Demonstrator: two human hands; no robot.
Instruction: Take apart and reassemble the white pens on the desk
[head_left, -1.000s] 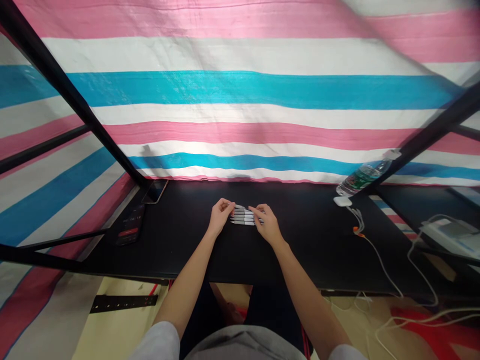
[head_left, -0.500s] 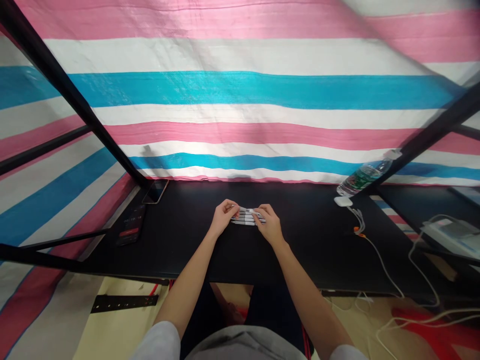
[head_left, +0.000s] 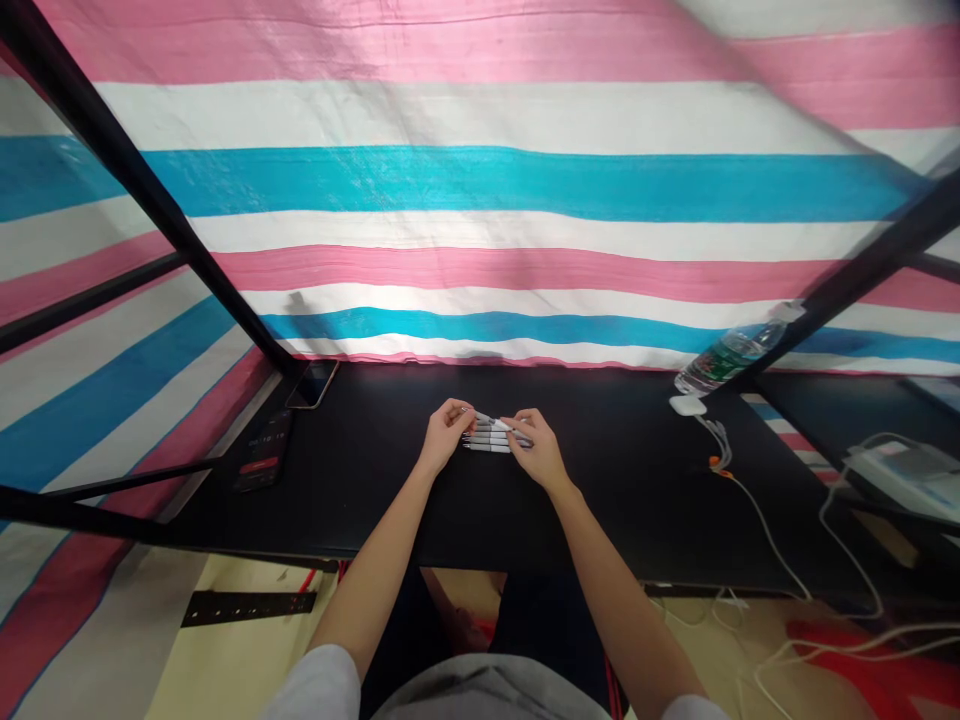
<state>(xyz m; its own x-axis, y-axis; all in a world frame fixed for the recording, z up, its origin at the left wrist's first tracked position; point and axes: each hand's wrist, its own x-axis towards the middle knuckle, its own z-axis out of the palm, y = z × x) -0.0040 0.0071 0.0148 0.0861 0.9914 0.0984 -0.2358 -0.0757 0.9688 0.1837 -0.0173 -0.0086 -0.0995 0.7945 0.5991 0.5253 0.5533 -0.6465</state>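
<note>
Several slim white-and-grey plastic pens (head_left: 489,438) lie side by side in a short row at the middle of the flat black table (head_left: 615,490). The left hand (head_left: 444,436) pinches the row's left ends between thumb and curled fingers. The right hand (head_left: 541,455) has its fingers bent over the right ends; whether it clamps them or only rests there cannot be told. At the table's far left corner lies a dark flat smartphone (head_left: 311,383). At its far right edge a clear plastic water bottle (head_left: 724,355) leans, and a thin white cable (head_left: 757,515) trails off the table's right side. Behind the table hangs a pink, white and blue striped tarpaulin (head_left: 480,180).
</note>
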